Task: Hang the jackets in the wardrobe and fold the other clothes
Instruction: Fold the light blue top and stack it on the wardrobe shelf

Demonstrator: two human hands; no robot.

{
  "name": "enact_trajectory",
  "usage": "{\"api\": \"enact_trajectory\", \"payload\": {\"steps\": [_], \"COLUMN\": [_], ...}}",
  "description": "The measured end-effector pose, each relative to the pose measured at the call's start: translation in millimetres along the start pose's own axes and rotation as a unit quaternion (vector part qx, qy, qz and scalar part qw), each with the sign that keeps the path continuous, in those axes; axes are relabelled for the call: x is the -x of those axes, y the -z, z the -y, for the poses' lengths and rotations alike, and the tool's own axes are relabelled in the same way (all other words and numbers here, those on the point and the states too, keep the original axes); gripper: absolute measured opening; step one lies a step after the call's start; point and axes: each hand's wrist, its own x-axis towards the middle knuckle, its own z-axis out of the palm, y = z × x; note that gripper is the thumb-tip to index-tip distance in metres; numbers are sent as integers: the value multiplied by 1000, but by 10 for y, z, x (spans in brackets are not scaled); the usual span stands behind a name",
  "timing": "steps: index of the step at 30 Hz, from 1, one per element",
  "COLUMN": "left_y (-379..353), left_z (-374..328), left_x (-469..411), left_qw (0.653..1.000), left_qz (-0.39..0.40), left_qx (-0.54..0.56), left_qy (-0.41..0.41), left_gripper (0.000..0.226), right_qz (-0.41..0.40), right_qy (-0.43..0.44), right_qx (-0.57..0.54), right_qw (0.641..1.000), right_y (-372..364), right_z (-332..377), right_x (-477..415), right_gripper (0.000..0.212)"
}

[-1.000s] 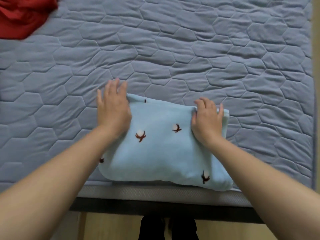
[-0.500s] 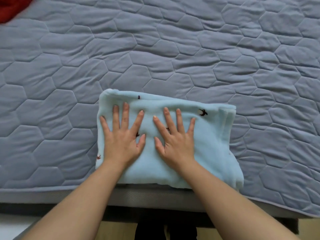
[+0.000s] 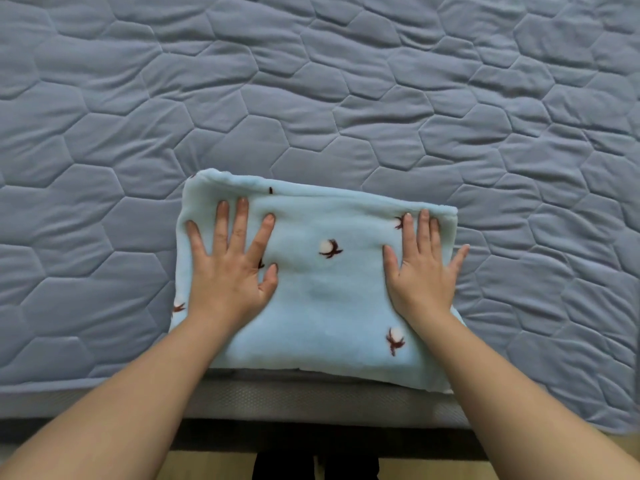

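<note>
My left hand point(image 3: 230, 271) and right hand point(image 3: 424, 271) lie flat, fingers straight and spread, pressing on the folded light-blue garment point(image 3: 322, 299) (small cotton-boll prints dot it), gripping nothing. It rests at the near edge of the grey-blue quilted mattress point(image 3: 311, 98), left hand toward its left side, right hand at its right edge.

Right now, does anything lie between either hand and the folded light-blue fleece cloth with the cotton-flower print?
Nothing visible does. The left hand and the right hand both rest flat, fingers straight, directly on the folded light-blue fleece cloth, which lies on the quilted grey-blue bed cover.
</note>
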Motion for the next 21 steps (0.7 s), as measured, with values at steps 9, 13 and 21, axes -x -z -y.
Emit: {"api": "enact_trajectory", "payload": {"steps": [9,13,21], "left_y": [-27,-60,128], "left_z": [62,118,56], "left_x": [79,60,286], "left_qw": [999,997,964], "left_qz": [-32,-40,-49], "left_qx": [16,51,175], "left_qy": [-28,-28,192], "left_gripper": [77,74,81], "right_qz": [-116,-65,48], "right_qy": [175,167,-63], "right_qx": [-53,-24,-102], "right_qw": [976,983,992], "right_y": [32,-153,-149], "right_z": [1051,633,-263], "right_x": [573,461,706], "right_gripper": [59,61,70]}}
